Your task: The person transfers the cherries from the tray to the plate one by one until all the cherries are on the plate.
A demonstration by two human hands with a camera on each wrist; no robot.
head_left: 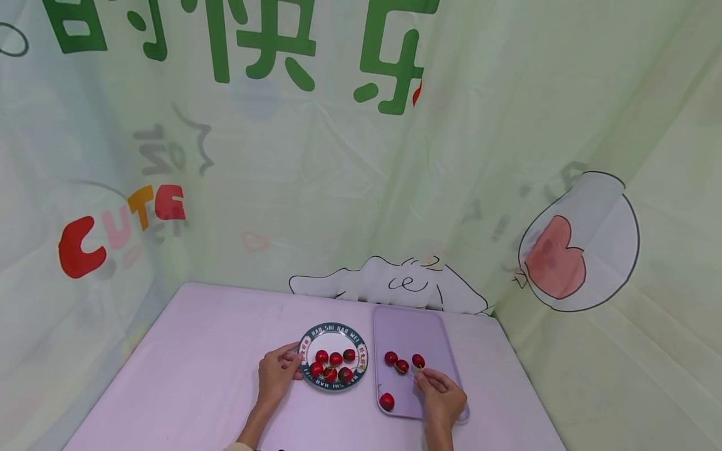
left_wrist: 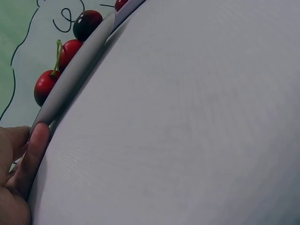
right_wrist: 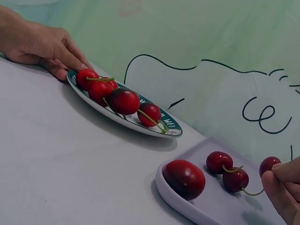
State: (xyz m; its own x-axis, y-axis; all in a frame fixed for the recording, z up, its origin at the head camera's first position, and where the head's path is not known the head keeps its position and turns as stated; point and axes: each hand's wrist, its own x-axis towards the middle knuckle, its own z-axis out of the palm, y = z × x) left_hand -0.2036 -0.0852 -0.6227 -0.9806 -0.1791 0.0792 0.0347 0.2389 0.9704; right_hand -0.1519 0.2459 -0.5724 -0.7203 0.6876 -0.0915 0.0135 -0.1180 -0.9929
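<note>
My left hand [head_left: 276, 374] holds the left rim of a round plate [head_left: 333, 386] with a dark green lettered border. Several red cherries [head_left: 335, 359] lie on the plate, some with green stems. Over the lilac tray [head_left: 408, 326], my right hand [head_left: 442, 399] pinches a cherry [right_wrist: 269, 164] at its fingertips. Two cherries [right_wrist: 235, 179] lie close together on the tray beside those fingertips. A third cherry [head_left: 386, 401] sits in the tray's near left corner. In the left wrist view, the thumb and a finger [left_wrist: 37, 145] grip the plate's edge.
A pale cloth covers the table [head_left: 225, 351]. Behind it hangs a light green curtain [head_left: 338, 188] with printed letters and drawings. The plate stands just left of the tray, with a narrow gap between them.
</note>
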